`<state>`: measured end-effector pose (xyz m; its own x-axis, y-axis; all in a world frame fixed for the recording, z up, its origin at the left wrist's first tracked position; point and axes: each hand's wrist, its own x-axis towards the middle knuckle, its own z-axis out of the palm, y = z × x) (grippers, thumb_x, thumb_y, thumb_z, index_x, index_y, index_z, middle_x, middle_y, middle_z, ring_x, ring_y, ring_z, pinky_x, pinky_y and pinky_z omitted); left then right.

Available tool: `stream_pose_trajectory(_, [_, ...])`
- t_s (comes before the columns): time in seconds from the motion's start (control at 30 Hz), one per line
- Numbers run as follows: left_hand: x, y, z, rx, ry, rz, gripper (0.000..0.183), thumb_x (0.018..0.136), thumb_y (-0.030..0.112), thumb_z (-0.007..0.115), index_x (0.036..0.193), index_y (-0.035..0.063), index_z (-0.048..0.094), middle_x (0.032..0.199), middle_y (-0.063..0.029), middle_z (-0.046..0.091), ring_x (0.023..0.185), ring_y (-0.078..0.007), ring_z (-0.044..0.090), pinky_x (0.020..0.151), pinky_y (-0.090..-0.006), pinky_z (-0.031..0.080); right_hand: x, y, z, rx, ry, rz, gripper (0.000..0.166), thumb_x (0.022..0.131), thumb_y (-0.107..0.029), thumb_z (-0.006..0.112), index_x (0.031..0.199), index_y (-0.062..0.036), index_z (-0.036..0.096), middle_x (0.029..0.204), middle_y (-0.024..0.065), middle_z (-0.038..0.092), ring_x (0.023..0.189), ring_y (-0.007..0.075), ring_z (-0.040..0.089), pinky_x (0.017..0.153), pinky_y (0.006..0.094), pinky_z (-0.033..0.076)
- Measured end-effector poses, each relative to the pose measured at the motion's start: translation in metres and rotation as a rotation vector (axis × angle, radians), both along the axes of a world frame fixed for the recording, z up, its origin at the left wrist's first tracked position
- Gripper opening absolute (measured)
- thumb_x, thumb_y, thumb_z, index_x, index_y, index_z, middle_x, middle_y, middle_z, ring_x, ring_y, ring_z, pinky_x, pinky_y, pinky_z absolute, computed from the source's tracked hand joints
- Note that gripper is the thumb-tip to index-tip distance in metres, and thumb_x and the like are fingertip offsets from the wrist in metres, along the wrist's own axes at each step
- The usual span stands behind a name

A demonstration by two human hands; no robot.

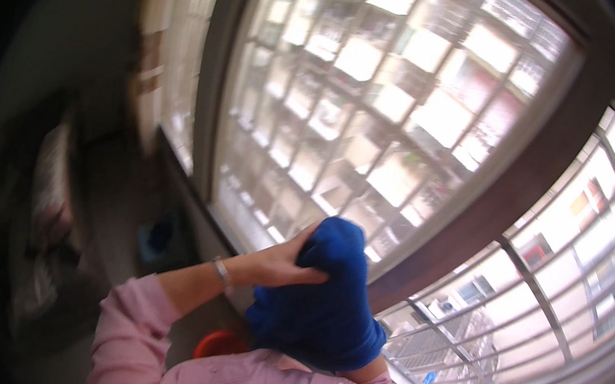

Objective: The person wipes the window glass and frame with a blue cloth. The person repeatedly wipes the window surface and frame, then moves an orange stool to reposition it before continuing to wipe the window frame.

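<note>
A blue cloth [323,312], soft and bunched at its upper end, is raised in front of my chest before the window. My left hand [286,263] grips its upper left side, thumb across the front, and I wear a bracelet [222,274] on that wrist. Out of the cloth's lower right edge comes a bit of my right forearm [370,370]. The cloth covers my right hand, so its fingers cannot be seen.
A large window [383,110] with a barred grille fills the upper middle. Another barred window [528,283] is at the right, beyond a brown frame post [508,207]. Below my left arm shows a red round container [219,344]. Blurred items lie on the dark left side.
</note>
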<state>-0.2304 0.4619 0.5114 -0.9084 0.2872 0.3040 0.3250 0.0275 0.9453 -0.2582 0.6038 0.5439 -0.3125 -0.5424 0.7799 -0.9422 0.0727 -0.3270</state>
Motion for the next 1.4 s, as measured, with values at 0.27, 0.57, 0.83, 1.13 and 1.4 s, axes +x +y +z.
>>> stream_pose_trajectory(0.27, [-0.010, 0.046, 0.107, -0.349, 0.353, -0.009, 0.048, 0.076, 0.002, 0.061, 0.122, 0.0046, 0.045, 0.101, -0.0106, 0.057, 0.088, -0.0143, 0.055, 0.081, -0.0272, 0.045, 0.012, 0.074, -0.001, -0.172, -0.260, -0.148, 0.034, 0.071, -0.018, 0.066, 0.102, -0.0058, 0.056, 0.093, 0.0161, 0.055, 0.087, 0.0262, 0.053, 0.075, 0.0352, 0.042])
stream_pose_trajectory(0.57, [-0.082, 0.107, 0.156, -0.551, 1.315, 0.548, 0.061, 0.070, 0.023, 0.067, 0.126, 0.0147, 0.042, 0.133, -0.0146, 0.033, 0.124, -0.0335, 0.028, 0.098, -0.0475, 0.031, 0.022, 0.223, 0.162, -0.770, 0.238, -0.655, 0.036, 0.077, -0.026, 0.060, 0.106, -0.0048, 0.055, 0.097, 0.0181, 0.056, 0.090, 0.0274, 0.055, 0.079, 0.0377, 0.044])
stream_pose_trajectory(0.83, [-0.114, 0.136, 0.147, -0.528, 1.403, 0.646, 0.059, 0.066, 0.024, 0.061, 0.123, 0.0191, 0.046, 0.135, -0.0212, 0.026, 0.128, -0.0375, 0.021, 0.100, -0.0531, 0.016, -0.063, 0.256, 0.328, -0.416, 1.253, -1.355, 0.040, 0.082, -0.033, 0.054, 0.109, -0.0040, 0.055, 0.100, 0.0199, 0.058, 0.092, 0.0284, 0.057, 0.082, 0.0400, 0.045])
stream_pose_trajectory(1.13, [-0.117, 0.127, 0.146, -0.640, 1.409, 0.656, 0.057, 0.072, 0.038, 0.057, 0.123, 0.0148, 0.045, 0.136, -0.0266, 0.019, 0.129, -0.0411, 0.017, 0.102, -0.0548, 0.011, -0.116, 0.195, 0.345, 0.004, 1.214, -1.278, 0.046, 0.085, -0.035, 0.050, 0.121, -0.0050, 0.047, 0.120, 0.0185, 0.049, 0.111, 0.0287, 0.048, 0.097, 0.0382, 0.036])
stream_pose_trajectory(1.4, [-0.115, 0.123, 0.146, -0.623, 1.329, 0.660, 0.051, 0.069, 0.035, 0.055, 0.118, 0.0197, 0.053, 0.137, -0.0244, 0.023, 0.129, -0.0407, 0.018, 0.104, -0.0528, 0.009, -0.110, 0.232, 0.351, 0.086, 1.177, -1.057, 0.045, 0.086, -0.034, 0.050, 0.120, -0.0057, 0.048, 0.120, 0.0183, 0.049, 0.112, 0.0299, 0.047, 0.098, 0.0374, 0.035])
